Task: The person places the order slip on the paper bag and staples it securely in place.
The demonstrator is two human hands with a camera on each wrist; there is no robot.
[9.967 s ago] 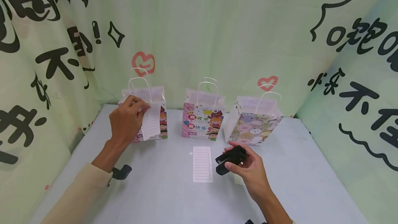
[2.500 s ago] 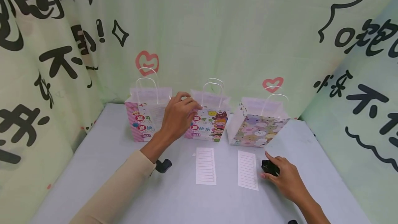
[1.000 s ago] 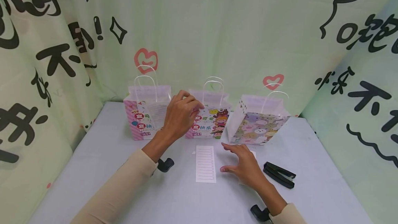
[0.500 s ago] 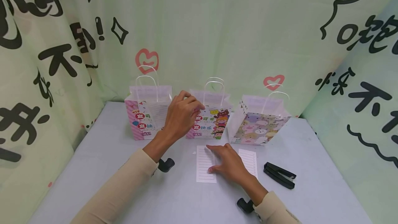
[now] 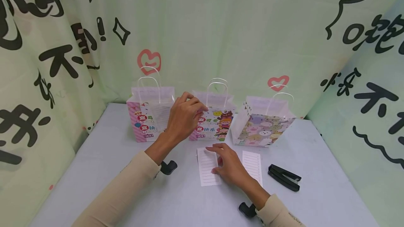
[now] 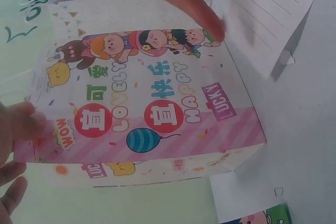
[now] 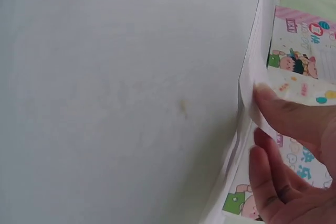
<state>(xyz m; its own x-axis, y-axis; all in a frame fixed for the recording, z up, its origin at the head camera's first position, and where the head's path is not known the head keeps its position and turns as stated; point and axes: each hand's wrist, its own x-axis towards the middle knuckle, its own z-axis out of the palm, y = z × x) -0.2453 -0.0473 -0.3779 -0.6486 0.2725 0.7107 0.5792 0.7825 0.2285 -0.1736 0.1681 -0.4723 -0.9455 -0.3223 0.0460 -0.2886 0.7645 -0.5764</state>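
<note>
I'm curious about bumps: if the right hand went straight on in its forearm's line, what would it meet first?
Probably the middle paper gift bag, low on its front, beyond the lined paper slip the right hand pinches; depth is unclear.

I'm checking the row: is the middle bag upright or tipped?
Upright: the middle bag stands on the table, its top facing up.
</note>
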